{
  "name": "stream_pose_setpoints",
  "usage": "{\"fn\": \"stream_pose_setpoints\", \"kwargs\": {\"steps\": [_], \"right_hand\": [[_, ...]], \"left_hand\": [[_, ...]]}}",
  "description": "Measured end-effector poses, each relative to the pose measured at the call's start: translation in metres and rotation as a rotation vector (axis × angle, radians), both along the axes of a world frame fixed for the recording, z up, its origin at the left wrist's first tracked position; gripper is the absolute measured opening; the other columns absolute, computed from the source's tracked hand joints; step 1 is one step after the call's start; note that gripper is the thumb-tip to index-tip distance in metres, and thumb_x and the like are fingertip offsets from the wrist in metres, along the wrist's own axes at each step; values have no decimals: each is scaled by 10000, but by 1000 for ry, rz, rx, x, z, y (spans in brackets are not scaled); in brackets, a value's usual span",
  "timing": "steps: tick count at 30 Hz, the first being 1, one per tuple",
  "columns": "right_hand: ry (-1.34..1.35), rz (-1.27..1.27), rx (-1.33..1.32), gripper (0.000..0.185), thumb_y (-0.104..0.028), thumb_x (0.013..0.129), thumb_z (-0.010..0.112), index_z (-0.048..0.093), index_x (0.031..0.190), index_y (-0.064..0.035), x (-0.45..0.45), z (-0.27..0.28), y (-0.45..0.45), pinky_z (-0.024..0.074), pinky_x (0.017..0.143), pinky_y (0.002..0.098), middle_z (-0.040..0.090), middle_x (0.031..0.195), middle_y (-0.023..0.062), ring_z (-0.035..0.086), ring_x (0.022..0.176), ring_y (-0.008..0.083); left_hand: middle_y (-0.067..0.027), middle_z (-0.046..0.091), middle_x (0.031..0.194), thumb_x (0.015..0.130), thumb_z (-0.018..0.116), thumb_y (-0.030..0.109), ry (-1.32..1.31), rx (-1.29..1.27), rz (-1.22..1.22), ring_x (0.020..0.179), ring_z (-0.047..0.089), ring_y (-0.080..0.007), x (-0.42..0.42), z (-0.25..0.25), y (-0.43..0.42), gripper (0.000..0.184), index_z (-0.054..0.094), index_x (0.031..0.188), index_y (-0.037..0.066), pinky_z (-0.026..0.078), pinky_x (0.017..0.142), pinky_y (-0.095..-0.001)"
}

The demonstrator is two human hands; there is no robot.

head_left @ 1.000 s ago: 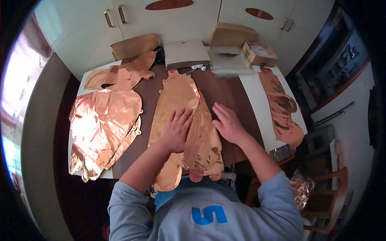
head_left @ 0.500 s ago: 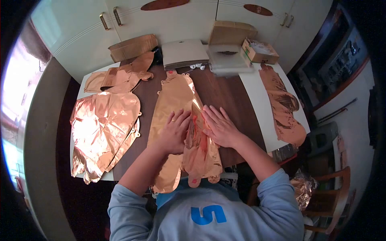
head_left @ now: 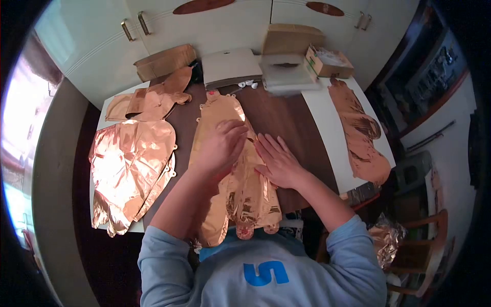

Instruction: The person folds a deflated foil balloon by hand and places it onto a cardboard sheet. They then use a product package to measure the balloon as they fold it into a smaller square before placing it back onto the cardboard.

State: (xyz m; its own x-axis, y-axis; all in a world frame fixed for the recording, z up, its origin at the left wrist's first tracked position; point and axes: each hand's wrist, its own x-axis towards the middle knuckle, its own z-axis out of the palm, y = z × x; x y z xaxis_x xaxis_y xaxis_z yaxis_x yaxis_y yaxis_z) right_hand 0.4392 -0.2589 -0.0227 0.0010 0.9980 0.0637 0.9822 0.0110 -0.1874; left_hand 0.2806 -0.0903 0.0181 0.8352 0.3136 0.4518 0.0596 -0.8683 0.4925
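A flat, deflated rose-gold foil balloon (head_left: 220,107) lies lengthwise in front of me, its folded lower end reaching over the table edge. Above its middle is my left hand (head_left: 222,146), fingers curled in and drawn together; whatever is between them is hidden. My right hand (head_left: 280,162) rests flat along the balloon's right edge, fingers stretched out. Between the hands the foil shows creases and small tabs at its lower end.
More flat rose-gold foil balloons (head_left: 134,163) lie on the left, with a folded one (head_left: 156,100) behind. Another balloon (head_left: 356,130) lies at the right. At the back stand a white stack (head_left: 231,66), clear plastic sheets (head_left: 289,77) and a small box (head_left: 330,62). A chair (head_left: 424,250) is at right.
My left hand has lifted from lying flat on the foil and moved slightly away from me, its fingers now curled. The foil beneath it lies differently. My right hand stays almost in place.
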Motion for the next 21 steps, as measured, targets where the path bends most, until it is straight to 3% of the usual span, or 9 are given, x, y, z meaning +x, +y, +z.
{"fn": "stream_pose_setpoints", "kwargs": {"steps": [4,11,19,21], "right_hand": [[4,-12,-35,755,-465,987,481,267,1526,19,-2,3,0,92,1227,504,231,1611,203,178,1508,343],[36,13,-32,718,-414,986,488,275,1525,11,0,3,-1,72,1227,509,212,1625,181,162,1515,327],[52,16,-51,722,-427,991,488,263,1539,-14,-1,6,-2,61,1225,525,192,1636,161,153,1518,319],[58,19,-55,727,-437,991,488,260,1542,-21,-1,7,-2,60,1224,531,188,1639,152,152,1519,318]], "left_hand": [[-188,606,1280,877,653,204,3,367,-116,1213,562,-350,33,-37,13,346,657,1165,12,424,1052,-488],[-177,592,1304,863,660,273,-8,191,52,1249,529,-389,34,-68,27,437,620,1219,23,373,1081,-539],[-198,511,1397,897,637,395,256,292,556,1354,413,-415,19,-48,23,545,560,1296,32,272,1123,-601],[-206,490,1413,902,626,418,293,231,564,1380,373,-419,13,-42,21,577,537,1320,30,273,1122,-602]]}}
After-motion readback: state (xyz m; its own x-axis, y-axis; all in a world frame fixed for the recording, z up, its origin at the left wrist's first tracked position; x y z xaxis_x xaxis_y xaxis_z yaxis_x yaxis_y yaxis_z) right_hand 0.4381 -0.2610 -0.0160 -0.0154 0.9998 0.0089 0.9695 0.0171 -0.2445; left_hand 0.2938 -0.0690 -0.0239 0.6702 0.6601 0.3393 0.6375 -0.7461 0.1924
